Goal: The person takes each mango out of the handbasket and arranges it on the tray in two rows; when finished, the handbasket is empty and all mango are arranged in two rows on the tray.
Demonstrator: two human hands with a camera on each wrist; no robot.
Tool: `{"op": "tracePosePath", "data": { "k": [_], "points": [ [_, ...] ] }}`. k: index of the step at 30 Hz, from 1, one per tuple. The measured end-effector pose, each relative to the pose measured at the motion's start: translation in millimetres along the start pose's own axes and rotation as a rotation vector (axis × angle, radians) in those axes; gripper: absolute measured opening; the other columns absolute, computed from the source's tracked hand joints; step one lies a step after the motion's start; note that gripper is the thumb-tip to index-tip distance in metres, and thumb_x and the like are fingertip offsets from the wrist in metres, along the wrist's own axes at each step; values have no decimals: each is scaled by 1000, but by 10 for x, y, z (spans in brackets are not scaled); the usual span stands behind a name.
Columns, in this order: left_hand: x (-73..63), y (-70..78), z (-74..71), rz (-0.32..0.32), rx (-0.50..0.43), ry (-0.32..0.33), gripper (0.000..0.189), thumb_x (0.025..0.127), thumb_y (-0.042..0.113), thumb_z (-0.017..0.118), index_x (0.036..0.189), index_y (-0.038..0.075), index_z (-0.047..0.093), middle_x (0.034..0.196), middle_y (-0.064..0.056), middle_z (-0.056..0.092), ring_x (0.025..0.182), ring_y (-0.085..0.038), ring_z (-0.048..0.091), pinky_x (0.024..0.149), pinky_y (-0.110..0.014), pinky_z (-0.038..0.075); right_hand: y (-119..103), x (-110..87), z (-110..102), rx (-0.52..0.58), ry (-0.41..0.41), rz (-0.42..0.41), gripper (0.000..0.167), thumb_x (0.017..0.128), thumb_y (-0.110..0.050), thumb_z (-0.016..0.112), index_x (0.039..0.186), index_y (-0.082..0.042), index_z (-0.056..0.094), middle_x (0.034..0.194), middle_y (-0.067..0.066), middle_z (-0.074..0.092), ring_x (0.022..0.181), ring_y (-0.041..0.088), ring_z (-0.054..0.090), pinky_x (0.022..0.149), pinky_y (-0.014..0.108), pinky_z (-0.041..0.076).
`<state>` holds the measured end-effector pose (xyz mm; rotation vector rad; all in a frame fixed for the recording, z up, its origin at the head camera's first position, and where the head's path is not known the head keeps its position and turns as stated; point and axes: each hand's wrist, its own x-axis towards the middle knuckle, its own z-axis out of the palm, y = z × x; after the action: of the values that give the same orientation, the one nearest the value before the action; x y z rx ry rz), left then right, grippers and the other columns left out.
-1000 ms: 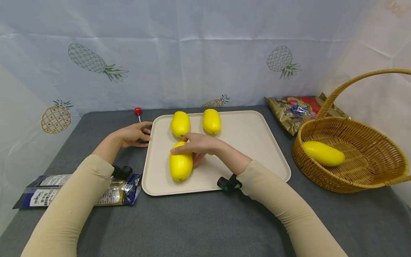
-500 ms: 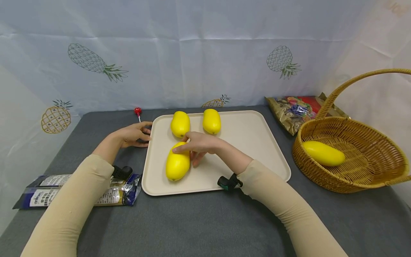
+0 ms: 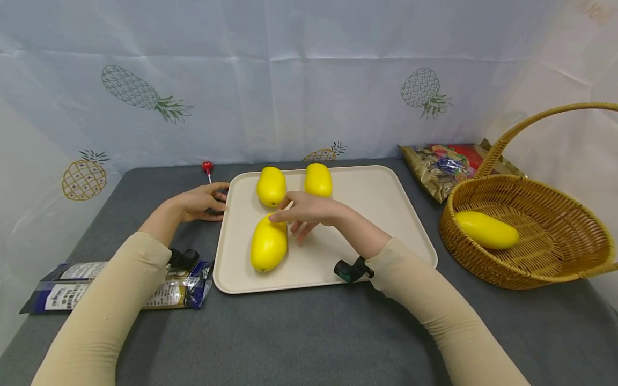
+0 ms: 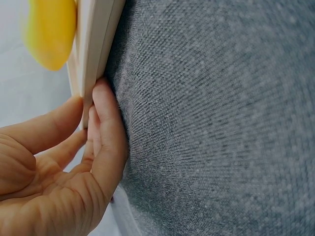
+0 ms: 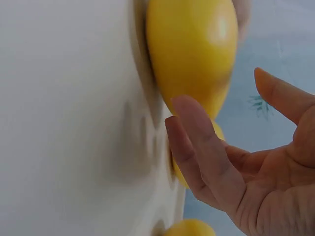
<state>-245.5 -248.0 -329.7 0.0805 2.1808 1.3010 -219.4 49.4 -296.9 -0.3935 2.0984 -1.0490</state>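
Observation:
My left hand (image 3: 205, 202) holds the left edge of a beige tray (image 3: 376, 225). In the left wrist view, the thumb lies against the tray's rim (image 4: 91, 54), with the fingers curled at its side and underside. Above the tray, my right hand (image 3: 311, 209) has its fingers spread and loosely bent, holding nothing. Just left of it lies a smooth oblong yellow fruit, mango-like (image 3: 269, 245); the right wrist view shows a gap between thumb and fingers beside this fruit (image 5: 192, 44). Two similar fruits, one at the back left (image 3: 271, 186) and one beside it (image 3: 318, 180), lie along the tray's far side.
At the right stands a wicker basket (image 3: 569, 236) with a tall handle and another yellow fruit (image 3: 487, 230) inside. Behind it lies a gold and red packet (image 3: 439, 166). Blue packets (image 3: 63, 295) lie under the left forearm. A red lollipop (image 3: 207, 167) is beyond the left hand.
My right hand has let go of the near fruit and moved up and right, away from it. The fruit has turned slightly, its near end shifting left. My left hand stays at the tray.

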Motion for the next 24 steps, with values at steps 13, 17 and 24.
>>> {"op": "tracePosePath", "data": {
  "k": [13, 17, 24],
  "points": [
    [15, -2, -6, -4, -1, 0, 83, 100, 7, 55, 161, 12, -2, 141, -21, 31, 100, -14, 58, 87, -27, 57, -115, -439, -389, 46, 116, -110, 54, 97, -35, 62, 140, -8, 44, 138, 14, 50, 121, 37, 59, 84, 41, 62],
    [22, -17, -10, -3, 3, 0, 83, 100, 7, 55, 161, 13, -2, 142, -22, 31, 101, -14, 58, 88, -27, 57, -149, -619, -496, 58, 163, -164, 50, 97, -31, 62, 139, -9, 46, 131, 16, 52, 115, 36, 60, 85, 43, 62],
    [16, -21, -2, -5, 8, 5, 83, 100, 8, 55, 161, 13, -1, 142, -21, 31, 103, -16, 57, 89, -29, 57, -172, -948, -699, 52, 220, -255, 44, 101, -29, 56, 138, -8, 47, 126, 14, 54, 112, 33, 60, 89, 43, 61]
  ]
}}
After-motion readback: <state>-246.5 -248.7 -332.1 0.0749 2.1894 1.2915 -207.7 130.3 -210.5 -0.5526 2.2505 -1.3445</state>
